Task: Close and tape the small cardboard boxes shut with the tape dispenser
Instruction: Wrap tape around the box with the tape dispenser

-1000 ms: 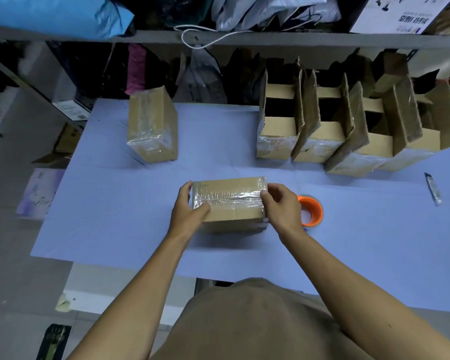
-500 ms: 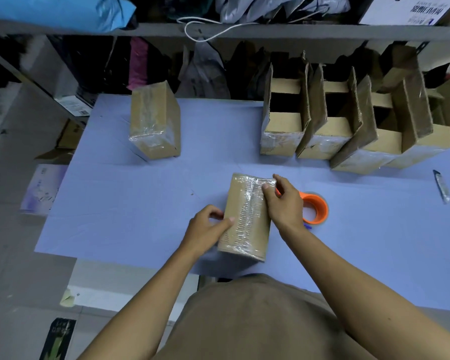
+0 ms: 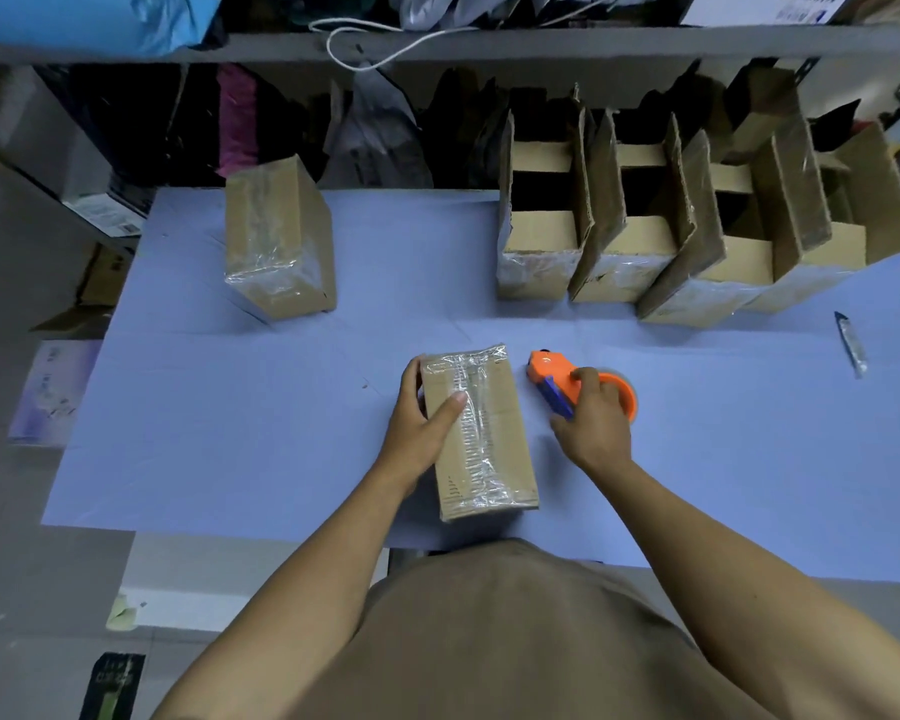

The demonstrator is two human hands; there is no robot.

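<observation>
A closed small cardboard box lies lengthwise on the blue table, with clear tape running down its top. My left hand holds the box's left side, thumb across the top. Just right of the box sits the orange tape dispenser with a blue handle. My right hand grips the dispenser by its handle and roll.
A taped box stands at the back left. Several open boxes with raised flaps line the back right. A small knife lies at the far right. A cluttered shelf runs behind the table.
The box was turned from crosswise to lengthwise. My right hand left the box and took hold of the tape dispenser. My left hand stayed on the box.
</observation>
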